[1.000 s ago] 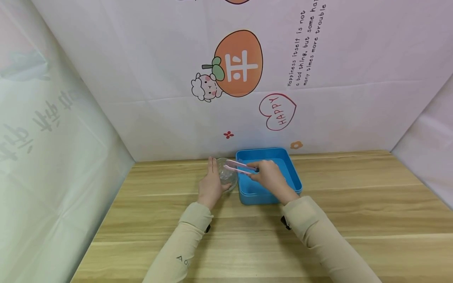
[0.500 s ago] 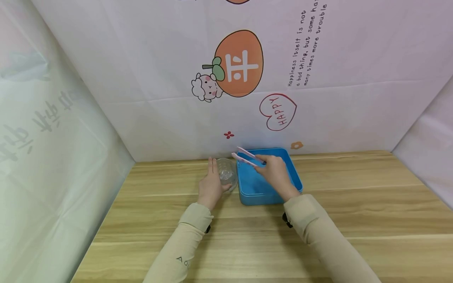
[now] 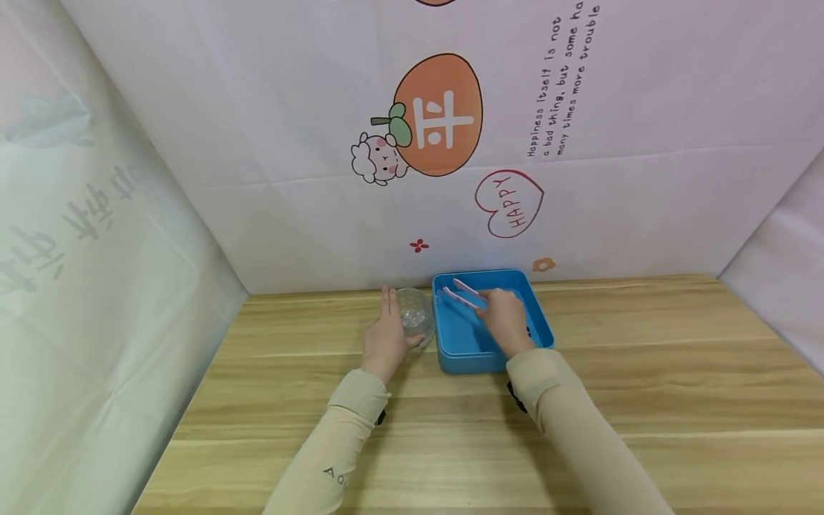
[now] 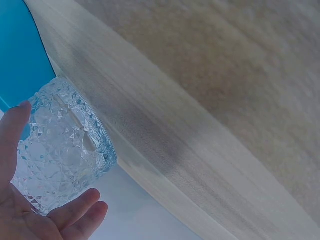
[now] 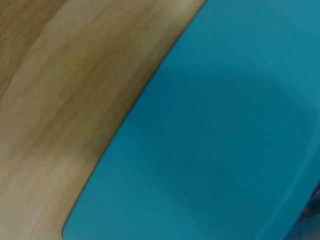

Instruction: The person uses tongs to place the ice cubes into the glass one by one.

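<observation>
My left hand point(image 3: 385, 340) holds a clear cut-glass bowl point(image 3: 415, 316) on the table, left of the blue box. In the left wrist view, the thumb lies on one side of the faceted glass point(image 4: 62, 145) and fingers on the other. My right hand point(image 3: 505, 318) grips pink tongs point(image 3: 470, 298) over the blue box point(image 3: 473, 363), their two tips apart near its far left corner. Whether anything sits between the tips is too small to tell. The right wrist view shows the box's outer wall point(image 5: 200, 150); the hand's grip is hidden there.
The wooden table point(image 3: 277, 400) extends on both sides of the box and bowl. Behind them stands a white printed backdrop point(image 3: 309, 214), close to the box's far edge. White sheets hang at the left and right.
My right hand has brought the tongs from over the glass bowl rightward, up, then down into the blue box area. My left hand stays at the bowl. The head view has shifted slightly.
</observation>
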Tool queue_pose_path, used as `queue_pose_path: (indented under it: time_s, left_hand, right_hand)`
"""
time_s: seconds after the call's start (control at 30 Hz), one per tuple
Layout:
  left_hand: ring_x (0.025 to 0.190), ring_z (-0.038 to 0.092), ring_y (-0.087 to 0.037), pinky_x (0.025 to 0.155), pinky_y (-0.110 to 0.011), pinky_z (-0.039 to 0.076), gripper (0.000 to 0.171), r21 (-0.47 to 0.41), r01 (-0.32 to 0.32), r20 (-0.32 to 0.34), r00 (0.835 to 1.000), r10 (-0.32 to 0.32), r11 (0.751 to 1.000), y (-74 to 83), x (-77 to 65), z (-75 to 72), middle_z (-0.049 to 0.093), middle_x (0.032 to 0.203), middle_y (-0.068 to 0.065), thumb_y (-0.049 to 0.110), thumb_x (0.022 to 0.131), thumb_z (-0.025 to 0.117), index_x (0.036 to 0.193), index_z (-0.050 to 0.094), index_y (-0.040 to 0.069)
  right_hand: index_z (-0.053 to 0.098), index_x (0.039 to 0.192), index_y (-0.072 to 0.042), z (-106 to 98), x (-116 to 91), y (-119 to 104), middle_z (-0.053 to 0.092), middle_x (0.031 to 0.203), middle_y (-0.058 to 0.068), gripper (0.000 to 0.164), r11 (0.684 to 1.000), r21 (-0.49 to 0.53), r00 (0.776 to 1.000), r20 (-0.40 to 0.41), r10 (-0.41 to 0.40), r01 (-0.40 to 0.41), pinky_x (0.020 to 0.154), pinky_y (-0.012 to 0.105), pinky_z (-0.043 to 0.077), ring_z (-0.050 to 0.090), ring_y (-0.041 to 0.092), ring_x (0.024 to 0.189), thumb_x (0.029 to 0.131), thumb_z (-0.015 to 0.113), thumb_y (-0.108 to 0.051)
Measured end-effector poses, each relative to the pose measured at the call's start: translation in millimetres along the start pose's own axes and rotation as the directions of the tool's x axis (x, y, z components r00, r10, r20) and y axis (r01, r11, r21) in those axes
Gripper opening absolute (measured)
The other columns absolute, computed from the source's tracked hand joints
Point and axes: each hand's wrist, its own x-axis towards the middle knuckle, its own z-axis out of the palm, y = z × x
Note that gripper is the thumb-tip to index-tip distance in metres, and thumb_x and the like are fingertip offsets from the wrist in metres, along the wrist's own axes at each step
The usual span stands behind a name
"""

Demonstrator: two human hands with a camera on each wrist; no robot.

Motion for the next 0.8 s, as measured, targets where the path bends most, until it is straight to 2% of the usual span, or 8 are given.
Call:
queue_pose_path:
  time_s: [0.2,0.53,0.8]
  left_hand:
    - [0.043,0.039,-0.011,0.041,-0.021,0.031,0.104,-0.009,-0.004,-0.002,1.0,0.004,1.0,-0.3,0.2,-0.4,0.017,0.161,-0.013,0.047,0.077,0.075,0.152,0.018,0.002]
    - [0.044,0.04,-0.011,0.042,-0.021,0.032,0.104,-0.025,-0.009,-0.001,1.0,0.009,1.0,0.3,0.1,-1.3,0.017,0.161,-0.014,0.046,0.078,0.075,0.152,0.017,0.002]
    - [0.044,0.039,-0.01,0.041,-0.021,0.032,0.104,-0.025,-0.009,-0.003,1.0,0.009,1.0,-0.4,0.6,-0.2,0.016,0.161,-0.014,0.045,0.078,0.075,0.152,0.017,0.002]
  right_hand:
    - [0.062,0.124,0.0,7,3,-3,0.064,0.122,0.021,0.04,0.999,-0.046,0.999,0.026,0.023,-0.022,0.093,0.048,0.051,0.059,0.038,0.112,0.088,0.068,-0.015]
    - [0.064,0.122,0.001,15,5,-2,0.067,0.118,0.021,0.038,0.998,-0.063,1.0,0.012,-0.013,0.013,0.085,0.046,0.054,0.064,0.035,0.103,0.088,0.068,-0.015]
    - [0.063,0.122,0.002,15,7,-1,0.065,0.12,0.022,0.038,0.999,-0.053,0.999,0.05,0.001,0.002,0.088,0.047,0.053,0.064,0.035,0.104,0.088,0.068,-0.012]
